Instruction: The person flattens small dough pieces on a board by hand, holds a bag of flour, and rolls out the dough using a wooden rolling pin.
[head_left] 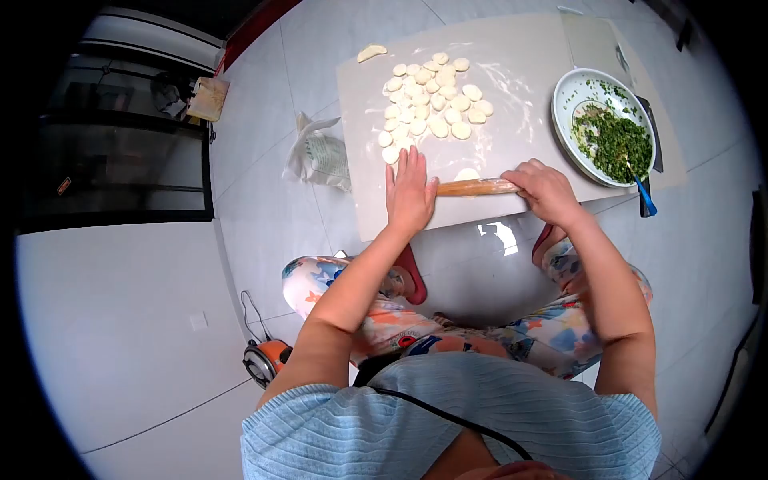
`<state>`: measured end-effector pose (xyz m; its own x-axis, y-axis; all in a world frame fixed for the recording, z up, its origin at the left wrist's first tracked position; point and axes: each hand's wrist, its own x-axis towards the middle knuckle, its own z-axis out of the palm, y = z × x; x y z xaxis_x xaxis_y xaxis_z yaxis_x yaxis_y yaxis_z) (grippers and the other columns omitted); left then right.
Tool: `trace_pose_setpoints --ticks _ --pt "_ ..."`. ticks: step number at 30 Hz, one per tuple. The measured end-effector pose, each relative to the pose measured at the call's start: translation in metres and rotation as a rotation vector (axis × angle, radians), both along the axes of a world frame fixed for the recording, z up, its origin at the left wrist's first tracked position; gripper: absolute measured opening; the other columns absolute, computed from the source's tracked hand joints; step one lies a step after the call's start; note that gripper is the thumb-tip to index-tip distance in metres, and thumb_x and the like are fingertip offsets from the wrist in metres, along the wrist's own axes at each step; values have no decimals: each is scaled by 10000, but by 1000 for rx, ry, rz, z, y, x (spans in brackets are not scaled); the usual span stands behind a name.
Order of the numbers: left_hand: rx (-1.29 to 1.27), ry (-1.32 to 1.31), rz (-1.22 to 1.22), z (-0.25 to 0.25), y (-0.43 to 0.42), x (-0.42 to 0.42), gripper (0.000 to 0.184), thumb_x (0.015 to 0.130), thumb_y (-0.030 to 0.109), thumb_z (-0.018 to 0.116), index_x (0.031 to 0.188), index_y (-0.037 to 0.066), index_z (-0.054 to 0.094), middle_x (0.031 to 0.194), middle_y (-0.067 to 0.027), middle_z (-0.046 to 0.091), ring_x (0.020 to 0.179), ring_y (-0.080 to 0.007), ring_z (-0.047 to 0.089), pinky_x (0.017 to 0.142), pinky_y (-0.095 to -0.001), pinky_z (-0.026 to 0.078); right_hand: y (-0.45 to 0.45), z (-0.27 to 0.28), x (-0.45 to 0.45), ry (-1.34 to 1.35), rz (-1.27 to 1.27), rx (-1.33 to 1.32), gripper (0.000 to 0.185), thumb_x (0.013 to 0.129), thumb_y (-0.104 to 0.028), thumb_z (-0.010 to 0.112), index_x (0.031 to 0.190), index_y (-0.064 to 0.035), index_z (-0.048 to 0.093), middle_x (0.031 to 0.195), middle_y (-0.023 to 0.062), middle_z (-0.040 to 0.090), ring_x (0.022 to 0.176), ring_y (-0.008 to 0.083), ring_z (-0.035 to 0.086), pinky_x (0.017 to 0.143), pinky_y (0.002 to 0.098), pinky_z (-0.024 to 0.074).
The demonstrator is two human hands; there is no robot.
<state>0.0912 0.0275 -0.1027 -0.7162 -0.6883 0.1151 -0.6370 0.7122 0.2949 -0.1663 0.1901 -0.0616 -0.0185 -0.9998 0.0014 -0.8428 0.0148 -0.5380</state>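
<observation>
My right hand [546,190] is closed around the right end of a wooden rolling pin [478,188], which lies across the near part of the board [376,212]. At the pin's left end, my left hand [410,194] rests with fingers stretched out, its fingertips close to the nearest dough pieces. Whether the palm covers the pin's tip is hidden. Just beyond the pin lies a small pale dough piece [467,174], partly hidden by it. Several small, round, flattened dough pieces [438,126] sit clustered on the floured board, and one folded dumpling [371,53] is at its far left corner.
A white bowl [558,120] of chopped green filling, with a blue-handled utensil [646,198], stands at the board's right, a dark object [658,144] beside it. A plastic bag [320,156] lies left on the tiled floor. An orange appliance [268,360] sits by the white cabinet.
</observation>
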Motion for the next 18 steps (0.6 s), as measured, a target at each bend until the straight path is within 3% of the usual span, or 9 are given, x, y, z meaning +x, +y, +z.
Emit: trace_pose_setpoints --ticks 1,3,4,6,7,10,15,18 --pt "11 -75 47 -4 0 1 611 981 261 509 1484 -50 356 1609 -222 260 1522 -362 169 1198 -583 129 -6 0 1 1 1 3 293 856 -106 649 1146 -135 681 1101 69 656 1123 286 590 872 411 482" --pt "-40 -37 61 -12 -10 1 650 975 286 515 1506 -38 324 1625 -215 222 1530 -352 140 1197 -596 110 -18 -1 2 202 52 -270 363 915 -202 620 1259 -85 626 1345 106 583 1330 289 477 1067 443 393" --pt "-86 -39 95 -13 -21 -6 653 980 286 497 1521 -21 299 1633 -211 198 1531 -358 123 1197 -601 97 -25 -5 6 199 55 -264 363 915 -202 620 1259 -85 626 1345 106 583 1330 289 477 1067 443 393" --pt "-170 -27 157 -9 -48 -26 661 983 302 487 1532 -5 283 1645 -198 167 1536 -348 94 1200 -600 78 -39 -12 9 322 -103 -166 527 969 -314 560 1405 -26 487 1545 122 408 1478 284 295 1201 483 223" --pt "-168 -22 157 -7 -58 -36 661 983 302 487 1532 -5 283 1645 -198 167 1536 -348 94 1200 -600 78 -43 -17 7 328 -102 -164 527 969 -314 560 1405 -26 487 1545 122 408 1478 284 295 1201 483 223" --pt "-127 -55 106 2 -60 -53 695 967 328 531 1531 -8 301 1648 -169 184 1537 -318 117 1212 -572 86 -39 -33 -3 319 -239 24 686 995 -404 503 1523 -18 297 1608 145 293 1524 282 182 1230 499 147" --pt "-32 -98 88 5 21 6 685 976 318 525 1533 -9 298 1642 -194 182 1534 -335 122 1204 -583 96 -20 -34 5 375 -160 23 763 972 -444 532 1527 14 281 1603 179 288 1524 307 179 1222 531 136" --pt "-35 -103 208 -12 4 11 697 977 317 525 1537 -17 280 1641 -210 170 1533 -348 120 1199 -590 100 -47 -14 17 442 -144 -118 736 978 -432 525 1526 7 302 1612 163 279 1519 290 202 1230 511 134"
